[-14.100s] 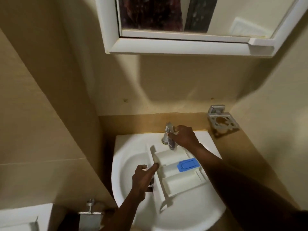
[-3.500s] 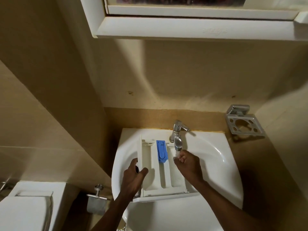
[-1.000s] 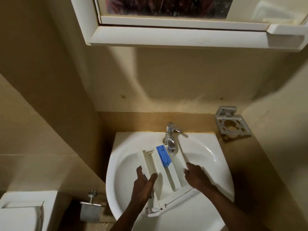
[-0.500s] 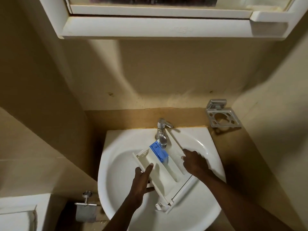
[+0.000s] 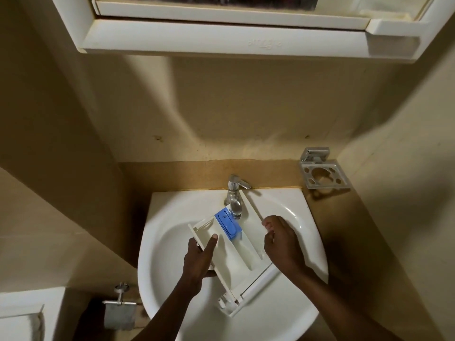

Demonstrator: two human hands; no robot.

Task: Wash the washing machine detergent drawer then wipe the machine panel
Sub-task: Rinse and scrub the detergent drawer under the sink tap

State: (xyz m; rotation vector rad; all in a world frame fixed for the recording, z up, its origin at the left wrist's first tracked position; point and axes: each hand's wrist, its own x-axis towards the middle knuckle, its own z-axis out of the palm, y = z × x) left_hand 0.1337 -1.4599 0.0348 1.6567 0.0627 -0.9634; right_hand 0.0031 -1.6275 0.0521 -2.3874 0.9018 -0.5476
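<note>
Your left hand (image 5: 199,259) grips the left wall of the detergent drawer (image 5: 236,257), your right hand (image 5: 282,247) curls over its right wall, drawer slanted in the sink (image 5: 167,242), blue flap (image 5: 227,223) under the tap (image 5: 235,195)

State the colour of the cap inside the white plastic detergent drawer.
The rectangular cap is blue, best seen in the head view.

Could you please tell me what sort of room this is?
Most likely a small bathroom: a white sink with a tap, a mirrored cabinet above it, and a toilet-roll holder low on the left.
</note>
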